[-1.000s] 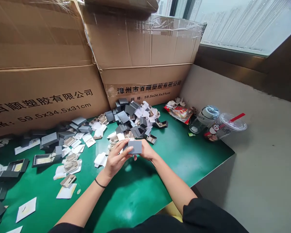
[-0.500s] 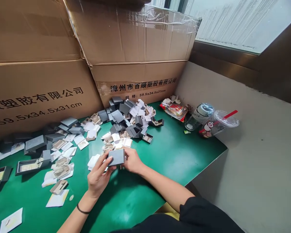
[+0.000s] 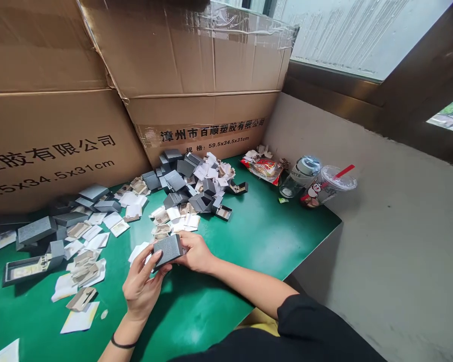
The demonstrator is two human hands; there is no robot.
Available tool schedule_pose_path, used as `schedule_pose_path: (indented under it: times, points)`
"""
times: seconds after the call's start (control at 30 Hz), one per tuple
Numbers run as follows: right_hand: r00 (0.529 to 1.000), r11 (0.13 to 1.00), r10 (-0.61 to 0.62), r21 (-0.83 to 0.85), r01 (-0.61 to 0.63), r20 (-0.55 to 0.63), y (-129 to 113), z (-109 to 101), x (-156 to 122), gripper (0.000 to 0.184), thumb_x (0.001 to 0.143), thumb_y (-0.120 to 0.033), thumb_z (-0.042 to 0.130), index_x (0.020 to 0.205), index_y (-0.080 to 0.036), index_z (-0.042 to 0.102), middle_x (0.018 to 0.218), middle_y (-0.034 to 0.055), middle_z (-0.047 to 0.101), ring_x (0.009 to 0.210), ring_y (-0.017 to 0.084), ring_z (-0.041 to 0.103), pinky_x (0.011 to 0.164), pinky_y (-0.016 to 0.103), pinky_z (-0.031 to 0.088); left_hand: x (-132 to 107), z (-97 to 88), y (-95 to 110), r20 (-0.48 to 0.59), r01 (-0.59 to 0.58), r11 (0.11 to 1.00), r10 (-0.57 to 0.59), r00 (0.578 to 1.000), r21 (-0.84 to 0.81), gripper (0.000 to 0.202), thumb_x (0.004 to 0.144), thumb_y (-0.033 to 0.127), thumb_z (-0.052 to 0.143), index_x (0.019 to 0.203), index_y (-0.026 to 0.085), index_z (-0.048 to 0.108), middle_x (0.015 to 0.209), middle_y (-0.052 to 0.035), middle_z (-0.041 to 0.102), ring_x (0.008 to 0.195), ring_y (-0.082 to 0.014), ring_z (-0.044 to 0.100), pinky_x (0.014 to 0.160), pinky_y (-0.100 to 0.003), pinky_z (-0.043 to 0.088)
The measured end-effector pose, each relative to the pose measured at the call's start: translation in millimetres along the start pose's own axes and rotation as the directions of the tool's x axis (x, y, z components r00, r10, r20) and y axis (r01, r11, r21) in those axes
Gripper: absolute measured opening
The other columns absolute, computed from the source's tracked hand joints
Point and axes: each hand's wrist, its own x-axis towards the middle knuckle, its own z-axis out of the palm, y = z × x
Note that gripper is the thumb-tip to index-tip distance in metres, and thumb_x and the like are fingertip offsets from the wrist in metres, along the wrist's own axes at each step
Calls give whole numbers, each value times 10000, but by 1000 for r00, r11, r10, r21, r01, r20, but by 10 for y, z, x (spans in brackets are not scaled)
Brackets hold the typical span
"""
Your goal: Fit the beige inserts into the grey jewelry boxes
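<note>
A small dark grey box (image 3: 167,249) is held above the green table, its lid side facing me. My left hand (image 3: 144,284) grips it from the left, thumb on the near face and fingers around the edges. From the right, my right hand (image 3: 195,253) closes on the box's other end; its fingertips are partly hidden behind the box. Just beyond the hands lie white and beige card inserts (image 3: 173,216) and a heap of grey boxes (image 3: 175,180). An opened grey box (image 3: 24,270) rests at the left among loose inserts (image 3: 83,269).
Tall cardboard cartons (image 3: 207,111) stand along the back. At the right are a red snack packet (image 3: 264,170), a glass jar (image 3: 300,176) and a plastic cup (image 3: 330,185) with a red straw, near the edge of the green table (image 3: 256,241) and the wall.
The box has tilted, its right side rising, and both hands have shifted slightly left in view. The whole scene has also slid left as the camera turned right.
</note>
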Motion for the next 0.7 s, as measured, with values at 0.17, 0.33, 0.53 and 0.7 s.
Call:
schedule_pose_path:
  times: [0.17,0.33,0.53,0.7]
  points:
    - [1000,1000,1,-4,-2,-11,-10,31,-21,482,589,-590,791,784,-163,685,848,54,641,808,178,599,757,291,499,-17,-5,-2,-4,10,1000,-9,1000,8,466,736,58,723,1160,235,642,1151,-95,655,953,-197,691,791,-264,579]
    - [999,996,38,-75,-37,8,-17,4,-22,411,627,-512,791,818,-175,654,885,40,628,836,174,593,775,287,495,-60,-19,-35,-10,38,999,-38,999,-14,442,742,83,728,1153,227,652,1150,-98,651,927,-193,691,777,-273,587]
    - [976,998,-19,-48,30,218,-44,-162,46,372,603,-281,760,925,-205,590,918,2,589,823,167,579,765,292,497,-33,-70,-59,135,28,992,-12,991,-120,569,764,72,707,1272,305,596,1192,-81,642,959,-195,682,770,-272,589]
    - [974,998,69,-12,-68,217,-51,-181,56,252,615,-155,662,843,-209,569,929,-8,581,813,146,575,719,262,516,-31,-66,-48,147,3,992,16,989,-128,582,772,58,691,1287,306,582,1187,-90,639,969,-202,679,763,-279,592]
